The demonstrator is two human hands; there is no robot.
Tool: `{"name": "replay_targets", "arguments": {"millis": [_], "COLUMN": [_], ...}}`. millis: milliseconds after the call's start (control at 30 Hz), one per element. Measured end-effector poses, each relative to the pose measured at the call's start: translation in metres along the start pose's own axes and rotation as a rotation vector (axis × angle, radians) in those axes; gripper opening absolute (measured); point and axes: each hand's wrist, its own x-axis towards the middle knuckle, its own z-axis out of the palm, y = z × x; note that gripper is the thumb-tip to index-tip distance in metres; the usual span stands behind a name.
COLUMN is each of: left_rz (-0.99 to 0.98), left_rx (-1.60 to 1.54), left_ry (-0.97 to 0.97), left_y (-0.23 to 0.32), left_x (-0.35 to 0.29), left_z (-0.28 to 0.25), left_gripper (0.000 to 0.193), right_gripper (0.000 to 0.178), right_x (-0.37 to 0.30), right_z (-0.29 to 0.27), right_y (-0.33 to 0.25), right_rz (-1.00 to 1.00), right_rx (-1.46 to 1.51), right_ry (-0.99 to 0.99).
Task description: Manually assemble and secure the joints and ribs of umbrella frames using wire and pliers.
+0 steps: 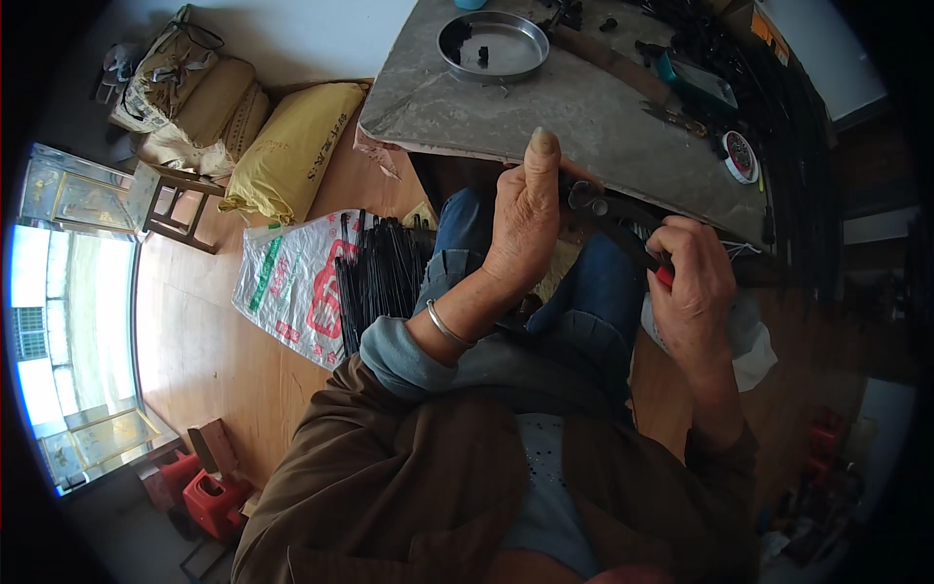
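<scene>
In front of my lap, just below the table edge, my left hand [525, 214] is raised with its thumb pointing up. Its fingers curl behind a dark piece with round ends [588, 200], partly hidden from view. To the right, my right hand [693, 277] is closed around a dark, long tool with a red grip [664, 274]. The dark length of that tool slants up and left toward the round-ended piece; whether the two touch, I cannot tell. Many thin black rods [384, 277] lie in a bundle beside my left knee.
Ahead stands a grey table [418, 97] bearing a round metal pan [530, 68] with small black pieces, a flat bar [613, 66], a teal box [696, 80] and a round tin [739, 158]. A printed white sack [292, 282] lies under the rods. Beyond are a yellow sack [297, 146] and a wooden stool [183, 204].
</scene>
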Motion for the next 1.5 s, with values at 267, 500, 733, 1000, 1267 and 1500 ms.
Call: {"name": "replay_targets", "arguments": {"millis": [267,500,733,1000,1267,1500], "left_rz": [0.051,0.082,0.127,0.069,0.104,0.081], "left_rx": [-0.076,-0.319,-0.107,-0.097,-0.071,-0.084], "left_ry": [0.085,0.25,0.157,0.133,0.096,0.088], "left_y": [-0.005,0.022,0.011,0.006,0.0,0.0], "left_x": [0.003,0.029,0.013,0.002,0.003,0.003], "left_z": [0.002,-0.027,-0.013,-0.003,0.0,0.0], "left_gripper": [0.074,0.067,0.071,0.071,0.07,0.071], "right_gripper": [0.042,0.038,0.034,0.048,0.053,0.052], "right_x": [-0.015,-0.067,-0.055,-0.004,-0.003,-0.001], "right_z": [0.021,0.073,0.055,0.021,0.018,0.015], "right_y": [-0.016,-0.038,-0.027,-0.01,-0.008,-0.01], "right_rz": [0.108,0.339,0.362,0.02,0.017,0.032], "right_rx": [0.172,0.35,0.414,0.06,-0.006,0.003], "right_ry": [0.066,0.173,0.207,0.165,0.109,0.06]}}
